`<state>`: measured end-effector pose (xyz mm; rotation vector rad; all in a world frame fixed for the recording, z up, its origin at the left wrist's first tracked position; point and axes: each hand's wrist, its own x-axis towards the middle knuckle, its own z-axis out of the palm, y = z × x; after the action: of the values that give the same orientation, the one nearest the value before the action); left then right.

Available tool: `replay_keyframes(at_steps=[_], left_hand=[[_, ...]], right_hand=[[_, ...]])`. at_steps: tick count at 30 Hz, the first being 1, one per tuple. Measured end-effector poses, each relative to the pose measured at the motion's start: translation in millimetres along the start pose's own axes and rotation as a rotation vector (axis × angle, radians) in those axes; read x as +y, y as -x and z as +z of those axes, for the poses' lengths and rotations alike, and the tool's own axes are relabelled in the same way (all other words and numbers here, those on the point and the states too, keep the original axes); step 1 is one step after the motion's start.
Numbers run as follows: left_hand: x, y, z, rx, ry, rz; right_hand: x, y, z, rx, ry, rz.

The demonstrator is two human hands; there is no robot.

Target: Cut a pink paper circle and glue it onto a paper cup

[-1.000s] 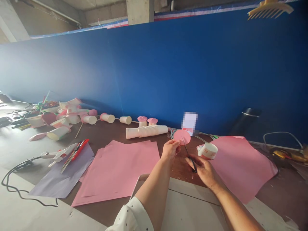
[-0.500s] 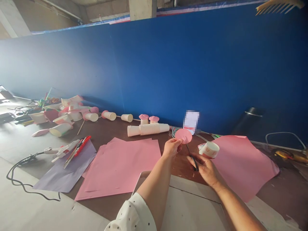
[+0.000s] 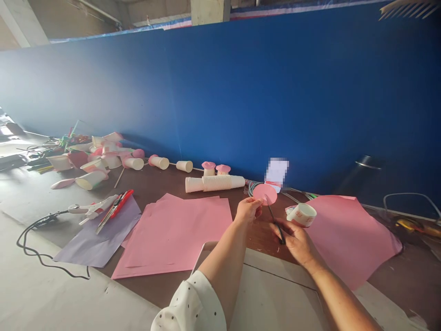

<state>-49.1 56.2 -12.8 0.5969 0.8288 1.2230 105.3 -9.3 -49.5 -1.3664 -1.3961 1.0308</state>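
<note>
My left hand [image 3: 248, 210] pinches the lower left edge of a round pink paper disc [image 3: 264, 192], held up above the table. In my right hand [image 3: 295, 239] is a pair of scissors [image 3: 274, 220] with dark handles, its blades reaching up over the disc's lower part toward the middle. Whether the blades are apart I cannot make out. Just beyond my right hand a white paper cup [image 3: 303, 214] with red print lies tilted. A large pink paper sheet [image 3: 347, 230] spreads to the right of that hand, and stacked pink sheets [image 3: 179, 234] lie left of my left forearm.
Nested white paper cups [image 3: 217, 183] lie behind the stack, near two small cups with pink tops [image 3: 216, 168]. A glue gun [image 3: 92, 209] and a red utility knife [image 3: 117, 207] rest on purple paper [image 3: 99, 243]. A blue partition [image 3: 220, 101] stands behind.
The view has shifted slightly, moving most things a little to the right in the picture. Both hands keep nearly the same position around the disc and scissors.
</note>
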Motion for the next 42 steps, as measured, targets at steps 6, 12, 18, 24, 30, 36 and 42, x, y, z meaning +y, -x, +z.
replay_keyframes(at_steps=[6,12,18,24,30,36,42], left_hand=[[-0.6,-1.3,-1.1,0.001,0.017,-0.007],[1.6,1.1,0.5,0.027,0.007,-0.011],[0.4,0.3,0.8,0.054,-0.044,0.000],[0.1,-0.1,0.1,0.049,-0.054,0.007],[-0.1,-1.7,0.5,0.046,-0.109,-0.011],[-0.6,-1.7,0.6,0.023,-0.134,0.013],[-1.6,-2.6,0.5,0.027,-0.131,0.018]], right_hand=[[-1.1,-0.2,-1.8,-0.015,0.060,-0.004],[-5.3,1.2,-1.3,-0.027,0.098,-0.006],[0.5,-0.4,-1.1,-0.018,0.106,-0.009],[0.8,-0.6,-0.7,-0.028,0.058,0.005],[0.4,-0.3,-0.4,-0.022,0.077,-0.002],[0.2,-0.2,0.1,0.011,0.091,-0.004],[-3.1,0.6,-0.5,-0.001,0.100,0.009]])
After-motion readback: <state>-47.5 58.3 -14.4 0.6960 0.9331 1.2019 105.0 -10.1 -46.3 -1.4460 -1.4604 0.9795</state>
